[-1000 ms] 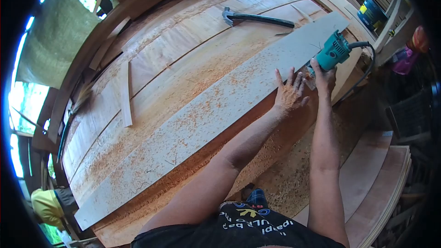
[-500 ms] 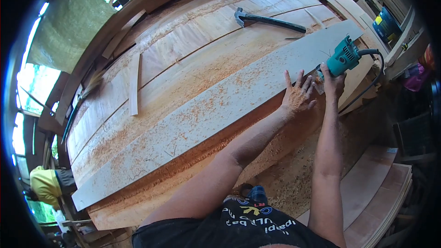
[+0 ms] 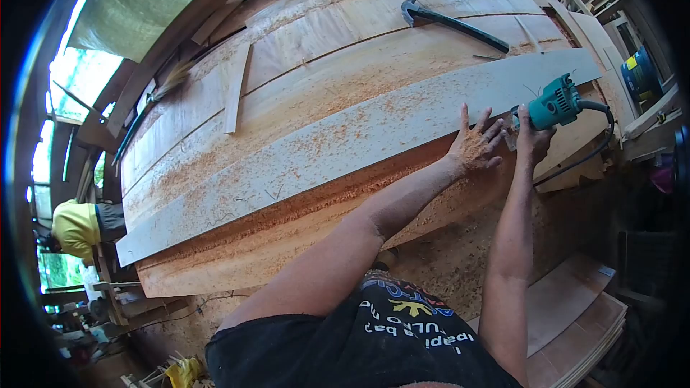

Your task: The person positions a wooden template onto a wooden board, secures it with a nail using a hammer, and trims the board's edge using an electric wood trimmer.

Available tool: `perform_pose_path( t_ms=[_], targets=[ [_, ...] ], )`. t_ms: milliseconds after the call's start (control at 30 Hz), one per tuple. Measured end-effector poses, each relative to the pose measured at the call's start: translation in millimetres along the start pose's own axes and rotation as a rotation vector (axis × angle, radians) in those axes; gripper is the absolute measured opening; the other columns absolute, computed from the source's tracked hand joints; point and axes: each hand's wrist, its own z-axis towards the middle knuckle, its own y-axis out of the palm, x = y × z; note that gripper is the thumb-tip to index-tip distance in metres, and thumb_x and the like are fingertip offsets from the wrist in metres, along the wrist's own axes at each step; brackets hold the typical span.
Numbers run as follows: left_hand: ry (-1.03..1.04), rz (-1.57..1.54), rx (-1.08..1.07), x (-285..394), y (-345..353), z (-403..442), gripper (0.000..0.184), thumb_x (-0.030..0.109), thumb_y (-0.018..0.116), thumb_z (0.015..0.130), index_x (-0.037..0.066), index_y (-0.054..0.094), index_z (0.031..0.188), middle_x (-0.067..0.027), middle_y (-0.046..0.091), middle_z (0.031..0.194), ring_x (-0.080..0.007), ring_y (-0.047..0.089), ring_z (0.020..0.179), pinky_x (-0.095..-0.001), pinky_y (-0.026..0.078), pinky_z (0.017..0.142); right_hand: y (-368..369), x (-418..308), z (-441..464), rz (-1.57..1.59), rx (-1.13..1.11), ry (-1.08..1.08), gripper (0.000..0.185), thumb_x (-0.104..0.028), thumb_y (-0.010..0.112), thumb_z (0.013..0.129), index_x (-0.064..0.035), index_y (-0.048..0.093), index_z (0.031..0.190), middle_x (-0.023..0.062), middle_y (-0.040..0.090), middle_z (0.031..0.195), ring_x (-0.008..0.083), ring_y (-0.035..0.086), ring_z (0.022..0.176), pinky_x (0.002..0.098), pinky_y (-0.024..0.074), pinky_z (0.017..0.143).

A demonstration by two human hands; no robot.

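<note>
My right hand is wrapped round a teal trim router, tilted at the near edge of a long pale plywood strip. The router's clear base part points toward my left hand, and its black cord trails off to the right. Close beside it, my left hand lies with fingers spread over the strip's near edge, dusted with orange shavings. The strip rests lengthwise on a broad curved wooden surface strewn with sawdust. Whether the router's bit touches wood is hidden.
A claw hammer lies beyond the strip. A thin wooden slat and a brush are farther left. Stacked plywood sheets lie at lower right. A blue container stands at right. Another person in a yellow shirt bends at far left.
The view has shifted, so the strip, hammer and slat appear moved. My left hand stays spread by the strip's edge, and my right hand keeps its hold on the router.
</note>
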Motion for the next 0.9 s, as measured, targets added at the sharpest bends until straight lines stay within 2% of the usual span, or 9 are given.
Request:
perform_pose_path(
  t_ms=[167,333,500,633,800,900],
  targets=[
    [0.002,-0.008,0.056,1,12,5,0.071,0.061,0.042,0.096,0.018,0.039,0.153,-0.0031,0.026,0.164,-0.0354,0.003,0.154,-0.0832,-0.006,0.106,0,4,2,0.047,0.032,-0.010,0.098,-0.071,0.075,0.068,-0.0036,0.047,0.132,0.0205,0.067,0.117,0.0413,0.064,0.110,0.0529,0.0496,0.094],
    [0.013,-0.032,0.101,2,9,9,0.071,0.060,0.046,0.095,0.016,0.043,0.150,-0.0052,0.030,0.162,-0.0359,0.006,0.153,-0.0844,-0.001,0.106,-3,3,5,0.053,0.020,-0.012,0.095,-0.070,0.075,0.070,-0.0030,0.047,0.132,0.0215,0.064,0.122,0.0418,0.063,0.112,0.0523,0.0486,0.094],
    [0.009,-0.032,0.135,4,17,15,0.072,0.061,0.046,0.094,0.014,0.045,0.149,-0.0059,0.031,0.161,-0.0366,0.009,0.153,-0.0845,0.002,0.106,6,19,16,0.133,0.059,-0.085,0.094,-0.071,0.075,0.069,-0.0052,0.049,0.131,0.0220,0.065,0.119,0.0421,0.063,0.111,0.0519,0.0486,0.093],
    [0.023,-0.016,0.162,5,19,18,0.073,0.061,0.045,0.094,0.012,0.045,0.149,-0.0063,0.031,0.161,-0.0363,0.008,0.153,-0.0838,0.002,0.106,7,18,15,0.137,0.060,-0.026,0.096,-0.073,0.074,0.067,-0.0060,0.048,0.130,0.0219,0.065,0.119,0.0437,0.063,0.110,0.0527,0.0489,0.093],
    [0.043,-0.035,0.168,5,22,24,0.073,0.058,0.049,0.093,0.012,0.044,0.149,-0.0070,0.032,0.161,-0.0373,0.007,0.153,-0.0831,0.002,0.107,0,8,16,0.094,0.065,-0.034,0.088,-0.066,0.076,0.070,-0.0034,0.048,0.125,0.0217,0.068,0.111,0.0425,0.067,0.101,0.0537,0.0521,0.084],
    [0.032,-0.013,0.141,6,18,30,0.072,0.059,0.048,0.094,0.014,0.044,0.149,-0.0056,0.031,0.162,-0.0363,0.007,0.153,-0.0837,0.002,0.106,-3,5,16,0.113,0.077,-0.049,0.087,-0.064,0.077,0.070,-0.0035,0.048,0.125,0.0215,0.068,0.109,0.0422,0.067,0.100,0.0538,0.0523,0.084]
  ],
)
